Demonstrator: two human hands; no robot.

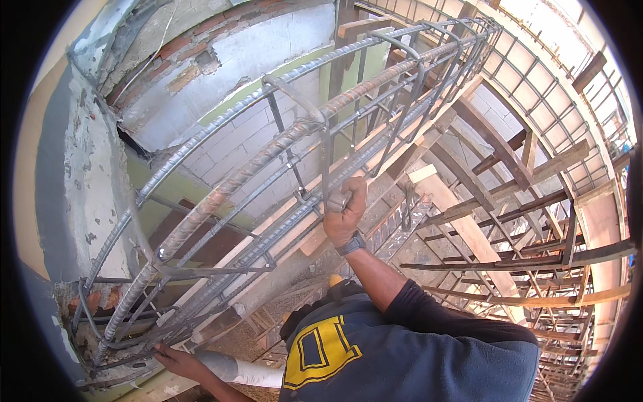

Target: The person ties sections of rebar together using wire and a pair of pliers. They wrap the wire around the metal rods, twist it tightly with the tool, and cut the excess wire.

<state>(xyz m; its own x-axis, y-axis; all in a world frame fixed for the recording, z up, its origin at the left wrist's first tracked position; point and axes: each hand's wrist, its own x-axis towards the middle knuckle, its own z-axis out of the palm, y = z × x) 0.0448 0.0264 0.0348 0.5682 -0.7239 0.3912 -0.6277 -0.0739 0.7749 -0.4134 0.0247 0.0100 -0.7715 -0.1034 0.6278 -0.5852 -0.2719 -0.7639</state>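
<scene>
A long rebar cage (268, 157) runs from the lower left to the far upper right, its ribbed bars tied inside bent steel stirrups. My right hand (345, 213), with a dark watch on the wrist, is closed around the upright leg of a stirrup (325, 157) at mid-cage. At the lower left, my left hand (179, 364) reaches to the cage's low end. Its fingers appear curled at a bottom bar, partly hidden. Just beside that hand lies a white and grey pipe (251, 372).
A broken wall with exposed brick (181, 60) stands at the left, and a block wall (228, 127) lies behind the cage. Timber props and beams (495, 187) cross the right side over a deep drop. Plywood formwork with a rebar grid (536, 80) curves along the far right.
</scene>
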